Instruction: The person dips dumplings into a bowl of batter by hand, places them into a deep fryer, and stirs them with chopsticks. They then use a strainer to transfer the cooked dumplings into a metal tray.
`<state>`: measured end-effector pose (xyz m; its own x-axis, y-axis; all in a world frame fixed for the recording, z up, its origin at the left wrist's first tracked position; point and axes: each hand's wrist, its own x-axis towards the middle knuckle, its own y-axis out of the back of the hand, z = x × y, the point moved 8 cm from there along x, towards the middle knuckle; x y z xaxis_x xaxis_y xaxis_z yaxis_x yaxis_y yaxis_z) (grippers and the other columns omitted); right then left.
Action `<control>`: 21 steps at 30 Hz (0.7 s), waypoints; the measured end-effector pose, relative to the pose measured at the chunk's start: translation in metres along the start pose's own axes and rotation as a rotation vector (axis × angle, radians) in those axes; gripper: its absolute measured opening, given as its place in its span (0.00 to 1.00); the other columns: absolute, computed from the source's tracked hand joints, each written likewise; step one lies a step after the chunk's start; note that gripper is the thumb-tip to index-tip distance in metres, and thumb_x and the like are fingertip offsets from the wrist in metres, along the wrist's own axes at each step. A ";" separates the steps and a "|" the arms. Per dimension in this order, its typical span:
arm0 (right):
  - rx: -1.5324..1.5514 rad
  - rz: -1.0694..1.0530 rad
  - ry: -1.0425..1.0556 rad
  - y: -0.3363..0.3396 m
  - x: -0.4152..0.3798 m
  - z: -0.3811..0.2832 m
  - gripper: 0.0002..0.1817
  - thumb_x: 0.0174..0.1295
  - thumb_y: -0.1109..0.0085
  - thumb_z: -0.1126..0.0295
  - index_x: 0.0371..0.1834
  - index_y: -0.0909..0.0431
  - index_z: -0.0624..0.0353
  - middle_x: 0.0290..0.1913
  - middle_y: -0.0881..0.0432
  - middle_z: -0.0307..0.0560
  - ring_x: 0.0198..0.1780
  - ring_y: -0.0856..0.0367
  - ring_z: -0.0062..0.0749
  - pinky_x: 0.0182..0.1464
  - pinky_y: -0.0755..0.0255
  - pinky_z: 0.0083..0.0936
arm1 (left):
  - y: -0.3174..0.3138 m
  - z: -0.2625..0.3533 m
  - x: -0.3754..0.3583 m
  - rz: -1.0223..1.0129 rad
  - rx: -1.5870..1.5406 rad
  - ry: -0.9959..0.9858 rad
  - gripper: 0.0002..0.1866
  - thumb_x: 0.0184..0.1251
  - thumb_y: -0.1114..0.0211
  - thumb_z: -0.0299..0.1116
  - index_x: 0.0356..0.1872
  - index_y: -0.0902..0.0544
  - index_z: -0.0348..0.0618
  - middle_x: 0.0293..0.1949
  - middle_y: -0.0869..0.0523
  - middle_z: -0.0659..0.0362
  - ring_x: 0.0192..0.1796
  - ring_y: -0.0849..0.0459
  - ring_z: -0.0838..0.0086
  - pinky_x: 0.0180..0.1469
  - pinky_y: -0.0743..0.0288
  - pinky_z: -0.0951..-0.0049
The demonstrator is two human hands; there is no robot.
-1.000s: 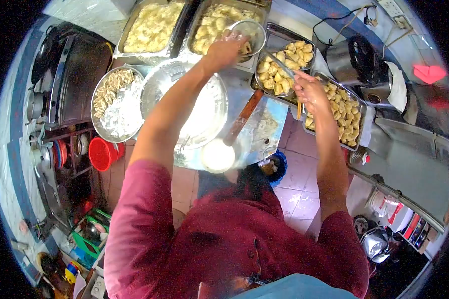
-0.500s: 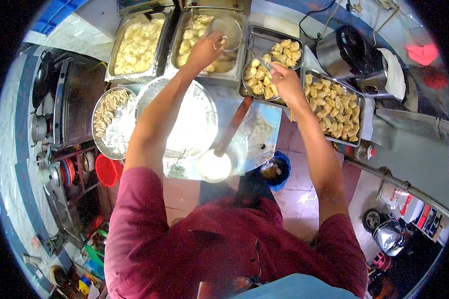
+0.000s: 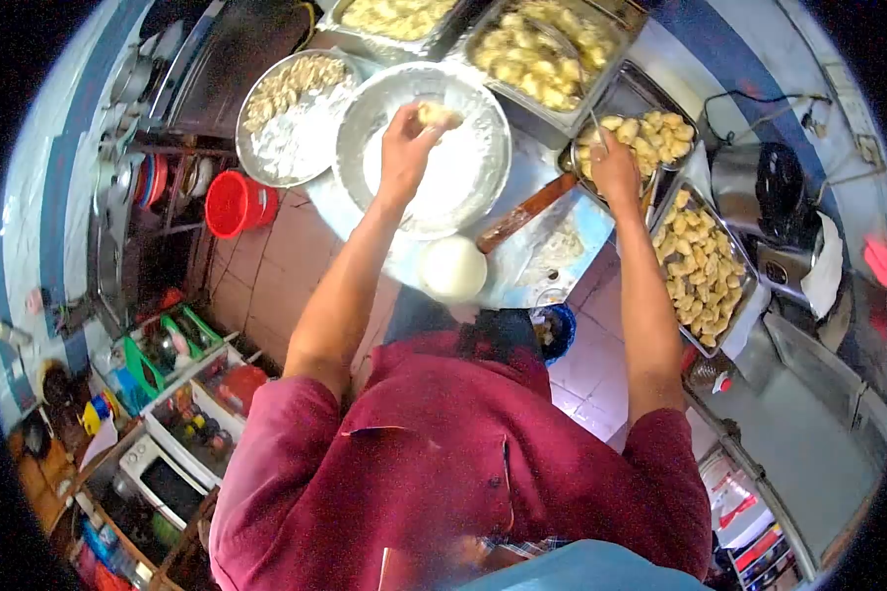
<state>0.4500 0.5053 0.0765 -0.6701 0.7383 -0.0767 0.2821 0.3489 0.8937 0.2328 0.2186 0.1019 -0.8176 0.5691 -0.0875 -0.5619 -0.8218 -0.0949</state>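
My left hand [image 3: 406,158] is over a large metal bowl [image 3: 504,148] of white flour, fingers closed on a pale yellowish piece of food [image 3: 439,116]. My right hand [image 3: 616,175] is wrapped round the thin metal handle [image 3: 595,124] of a skimmer, whose basket is partly hidden. Fried golden pieces [image 3: 664,138] lie around it at the dark tray [image 3: 633,91]. Just behind, a square metal fryer [image 3: 552,120] is full of pieces in bubbling oil. A wooden-handled tool [image 3: 527,212] rests by a white round container [image 3: 453,268].
A round metal tray [image 3: 249,158] left of the bowl holds floured pieces. Another fryer [image 3: 394,46] stands at the back. On the right are a tray of fried pieces [image 3: 700,266] and a steel appliance [image 3: 759,187]. A red basket [image 3: 235,207] and a blue-lined bin [image 3: 559,333] are below.
My left hand has moved from above the fryer to above the flour bowl and now holds a pale piece. My right hand stays on the skimmer handle. The view has turned.
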 end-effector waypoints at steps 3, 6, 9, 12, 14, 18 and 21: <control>-0.275 0.320 0.126 0.040 -0.046 -0.070 0.25 0.64 0.36 0.60 0.65 0.22 0.48 0.55 0.20 0.55 0.58 0.26 0.58 0.58 0.31 0.51 | 0.066 -0.032 -0.048 0.129 -0.265 0.254 0.19 0.77 0.40 0.37 0.63 0.27 0.41 0.56 0.19 0.55 0.55 0.14 0.62 0.56 0.19 0.61; 0.010 0.090 0.245 0.007 -0.103 -0.154 0.21 0.65 0.37 0.63 0.58 0.21 0.58 0.45 0.18 0.58 0.47 0.20 0.57 0.49 0.27 0.48 | 0.132 -0.060 -0.088 0.202 -0.375 0.413 0.18 0.78 0.41 0.38 0.61 0.28 0.44 0.52 0.19 0.57 0.55 0.14 0.60 0.55 0.18 0.63; 0.144 -0.339 0.091 -0.089 -0.169 -0.221 0.15 0.67 0.41 0.55 0.49 0.16 0.51 0.34 0.13 0.57 0.42 0.14 0.58 0.48 0.24 0.50 | 0.205 -0.090 -0.105 0.266 -0.399 0.487 0.23 0.76 0.38 0.43 0.63 0.28 0.42 0.51 0.21 0.57 0.52 0.15 0.64 0.50 0.19 0.66; -0.066 -0.404 -0.061 -0.178 -0.176 -0.240 0.20 0.67 0.41 0.51 0.49 0.15 0.56 0.42 0.12 0.60 0.45 0.14 0.59 0.49 0.23 0.50 | 0.269 -0.106 -0.092 0.227 -0.404 0.460 0.22 0.78 0.43 0.42 0.66 0.30 0.45 0.52 0.19 0.56 0.56 0.16 0.63 0.55 0.18 0.65; -0.180 -0.432 -0.213 -0.215 -0.171 -0.242 0.22 0.66 0.40 0.50 0.47 0.14 0.58 0.44 0.12 0.61 0.48 0.14 0.58 0.50 0.22 0.49 | 0.301 -0.103 -0.075 0.178 -0.476 0.385 0.22 0.78 0.44 0.41 0.67 0.30 0.44 0.54 0.19 0.55 0.56 0.16 0.64 0.56 0.19 0.65; -0.311 -0.504 -0.392 -0.255 -0.171 -0.246 0.24 0.63 0.38 0.48 0.46 0.13 0.60 0.48 0.12 0.60 0.52 0.14 0.56 0.53 0.21 0.46 | 0.350 -0.110 -0.035 0.111 -0.338 0.382 0.25 0.77 0.45 0.35 0.72 0.33 0.44 0.58 0.19 0.53 0.59 0.18 0.67 0.58 0.20 0.67; -0.295 -0.544 -0.514 -0.271 -0.165 -0.233 0.24 0.58 0.36 0.50 0.46 0.13 0.60 0.50 0.13 0.59 0.54 0.14 0.54 0.54 0.21 0.43 | 0.359 -0.075 -0.021 0.067 -0.096 0.176 0.26 0.74 0.40 0.30 0.72 0.31 0.43 0.60 0.20 0.54 0.59 0.19 0.69 0.60 0.22 0.70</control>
<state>0.3237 0.1546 -0.0499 -0.2416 0.7068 -0.6649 -0.2342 0.6224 0.7468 0.0578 -0.0863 -0.0044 -0.8135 0.5164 -0.2675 -0.4857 -0.8562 -0.1759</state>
